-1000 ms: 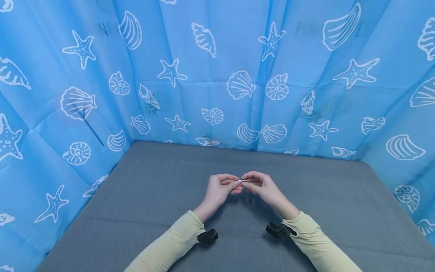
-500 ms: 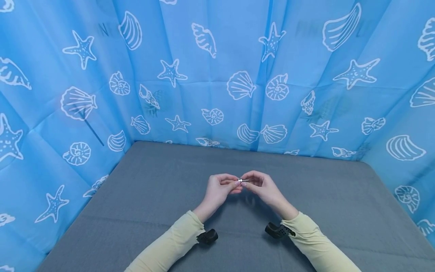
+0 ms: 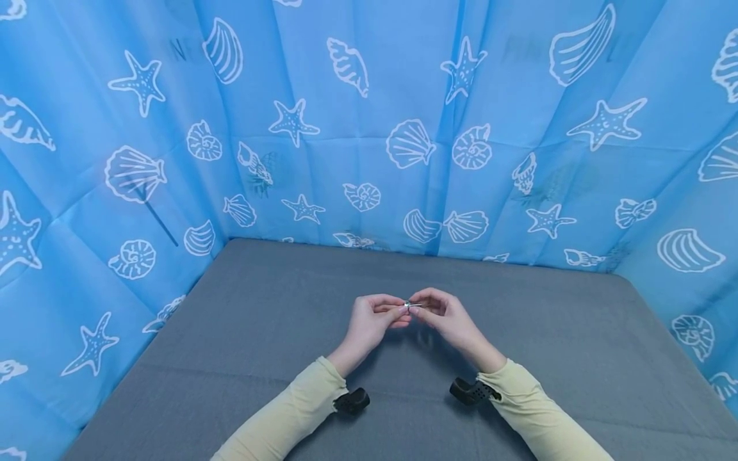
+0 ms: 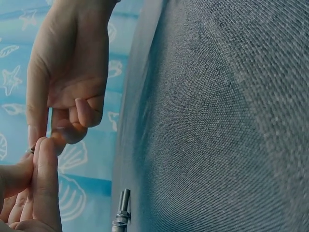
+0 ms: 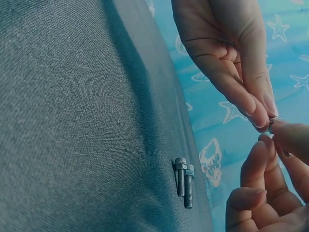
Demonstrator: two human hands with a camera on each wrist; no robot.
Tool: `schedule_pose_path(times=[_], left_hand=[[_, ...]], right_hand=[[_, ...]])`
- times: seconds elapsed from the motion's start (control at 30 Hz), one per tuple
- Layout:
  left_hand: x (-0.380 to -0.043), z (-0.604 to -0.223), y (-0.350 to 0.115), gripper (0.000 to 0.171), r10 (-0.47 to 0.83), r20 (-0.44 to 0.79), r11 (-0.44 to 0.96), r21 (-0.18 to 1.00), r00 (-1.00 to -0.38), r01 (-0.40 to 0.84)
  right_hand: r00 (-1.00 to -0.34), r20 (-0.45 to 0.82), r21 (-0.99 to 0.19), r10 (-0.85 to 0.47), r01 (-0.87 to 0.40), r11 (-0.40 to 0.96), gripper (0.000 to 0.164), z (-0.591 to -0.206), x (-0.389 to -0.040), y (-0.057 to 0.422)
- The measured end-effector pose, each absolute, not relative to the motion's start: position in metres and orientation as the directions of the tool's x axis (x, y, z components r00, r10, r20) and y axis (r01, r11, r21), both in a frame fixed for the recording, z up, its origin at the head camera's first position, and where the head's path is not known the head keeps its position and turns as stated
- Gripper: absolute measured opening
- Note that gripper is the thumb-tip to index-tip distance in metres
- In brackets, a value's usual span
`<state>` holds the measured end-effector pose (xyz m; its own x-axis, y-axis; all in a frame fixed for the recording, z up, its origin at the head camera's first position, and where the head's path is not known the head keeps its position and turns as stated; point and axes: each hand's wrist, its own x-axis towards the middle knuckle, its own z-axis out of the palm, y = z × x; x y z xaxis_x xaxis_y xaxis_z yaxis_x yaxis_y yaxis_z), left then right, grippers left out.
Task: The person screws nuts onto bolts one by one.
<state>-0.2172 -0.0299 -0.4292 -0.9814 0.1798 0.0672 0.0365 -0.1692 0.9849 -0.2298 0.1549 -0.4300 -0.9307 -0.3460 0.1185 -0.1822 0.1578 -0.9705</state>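
Over the middle of the table, my left hand (image 3: 370, 318) and right hand (image 3: 452, 320) meet fingertip to fingertip. Between them is a small silver bolt (image 3: 407, 306), its thin shaft pointing right. Thumb and fingers of the left hand pinch its left end, while the right thumb and fingers pinch it from the right. Fingertips cover most of the bolt; in the right wrist view only a sliver of metal (image 5: 273, 119) shows. Whether a nut sits on it cannot be told.
Two silver bolts with nuts (image 5: 181, 176) lie side by side on the grey cloth-covered table (image 3: 277, 288); the head view does not show them. A blue curtain with white shells (image 3: 357, 160) hangs behind and beside the table. Black wrist cameras (image 3: 353, 401) sit below both hands.
Both hands stay in nearly the same place with the bolt between them. The glint on the metal differs slightly, and the head view has shifted a little.
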Motion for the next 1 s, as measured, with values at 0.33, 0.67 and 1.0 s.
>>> schedule_pose_path(times=[0.33,0.67,1.0], left_hand=[[-0.219,-0.43,-0.03,0.015,0.187,0.066,-0.16,0.986,-0.98,0.036],[-0.22,-0.436,-0.039,0.019,0.174,0.038,-0.119,0.993,-0.984,0.017],[-0.22,-0.45,-0.047,0.019,0.199,-0.129,-0.07,0.987,-0.972,-0.145]], right_hand=[[-0.937,0.068,-0.971,-0.344,-0.141,0.194,0.027,-0.426,-0.233,0.156],[-0.936,-0.072,-0.974,-0.343,-0.008,0.225,0.032,-0.424,-0.232,0.162],[-0.888,-0.181,-0.979,-0.424,0.123,0.161,0.032,-0.438,-0.234,0.158]])
